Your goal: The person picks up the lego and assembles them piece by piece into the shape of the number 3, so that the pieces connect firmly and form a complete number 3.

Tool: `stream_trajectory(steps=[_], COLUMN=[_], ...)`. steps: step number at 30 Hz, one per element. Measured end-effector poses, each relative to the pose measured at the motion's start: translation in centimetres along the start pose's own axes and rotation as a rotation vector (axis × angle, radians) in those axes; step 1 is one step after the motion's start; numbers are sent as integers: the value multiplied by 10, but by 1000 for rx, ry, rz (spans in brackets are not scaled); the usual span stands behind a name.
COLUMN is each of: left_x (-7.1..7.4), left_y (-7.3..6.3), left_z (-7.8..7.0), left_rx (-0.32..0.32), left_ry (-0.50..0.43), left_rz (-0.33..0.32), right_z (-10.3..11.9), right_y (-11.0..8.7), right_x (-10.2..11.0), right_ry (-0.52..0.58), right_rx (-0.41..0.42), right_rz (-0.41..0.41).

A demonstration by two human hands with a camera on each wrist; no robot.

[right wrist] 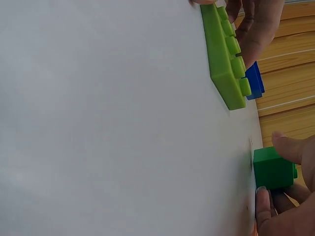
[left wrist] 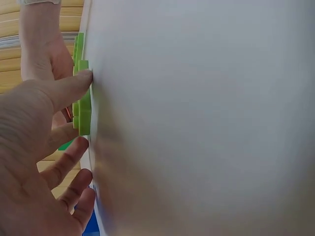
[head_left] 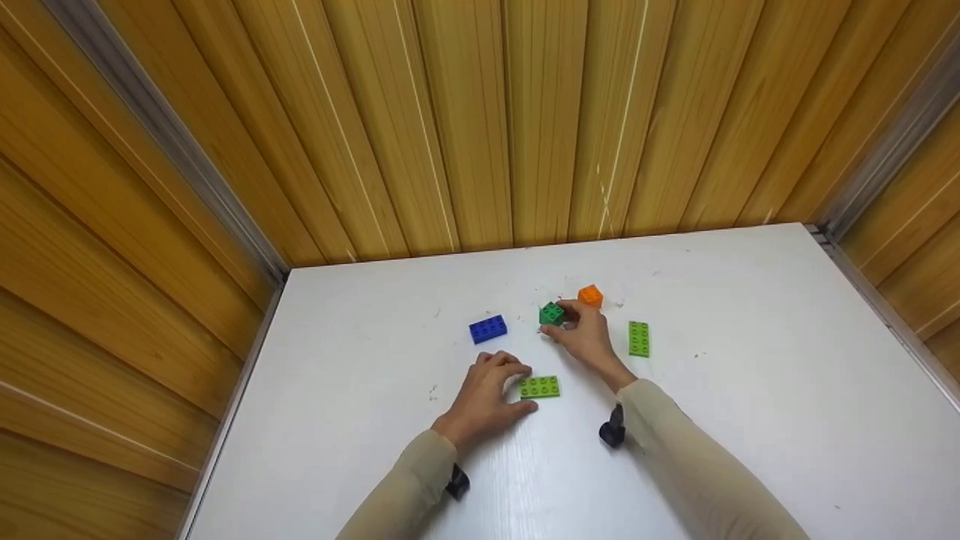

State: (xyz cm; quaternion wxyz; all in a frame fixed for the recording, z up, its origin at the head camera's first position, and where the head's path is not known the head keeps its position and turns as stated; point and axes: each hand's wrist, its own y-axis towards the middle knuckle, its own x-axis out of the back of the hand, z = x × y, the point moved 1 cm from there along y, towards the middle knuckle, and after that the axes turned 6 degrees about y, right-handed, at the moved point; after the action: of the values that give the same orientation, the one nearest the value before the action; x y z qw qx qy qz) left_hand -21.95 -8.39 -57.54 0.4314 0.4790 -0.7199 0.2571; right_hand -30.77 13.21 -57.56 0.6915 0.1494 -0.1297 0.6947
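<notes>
On the white table, my right hand pinches a dark green square brick between thumb and fingers. From the right wrist view, the thumb lies along one side of this green brick and fingertips are at the opposite side. My left hand rests low, thumb and index finger spread around the left end of a light green eight-stud brick. In the left wrist view the thumb overlaps that brick, while the other fingers are loosely bent over the table.
A blue eight-stud brick lies beyond the left hand. Just behind the right hand sits an orange square brick, and a second light green brick lies to its right. Yellow wood-patterned panels border the table.
</notes>
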Motion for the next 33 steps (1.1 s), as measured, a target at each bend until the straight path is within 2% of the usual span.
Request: stream_trajectory(steps=[5, 14, 24, 33], left_x=[-1, -3, -5, -5], left_y=[0, 2, 4, 8], left_z=[-2, -2, -3, -2], left_rx=[31, 30, 42, 92], left_ry=[-51, -54, -70, -105], left_rz=[2, -18, -30, -10], right_z=[-1, -2, 3, 5], right_y=[1, 2, 0, -2], right_x=[-1, 0, 5, 12], right_ry=[9, 4, -4, 20], right_rx=[-5, -12, -2, 30], right_rz=[-25, -28, -5, 20])
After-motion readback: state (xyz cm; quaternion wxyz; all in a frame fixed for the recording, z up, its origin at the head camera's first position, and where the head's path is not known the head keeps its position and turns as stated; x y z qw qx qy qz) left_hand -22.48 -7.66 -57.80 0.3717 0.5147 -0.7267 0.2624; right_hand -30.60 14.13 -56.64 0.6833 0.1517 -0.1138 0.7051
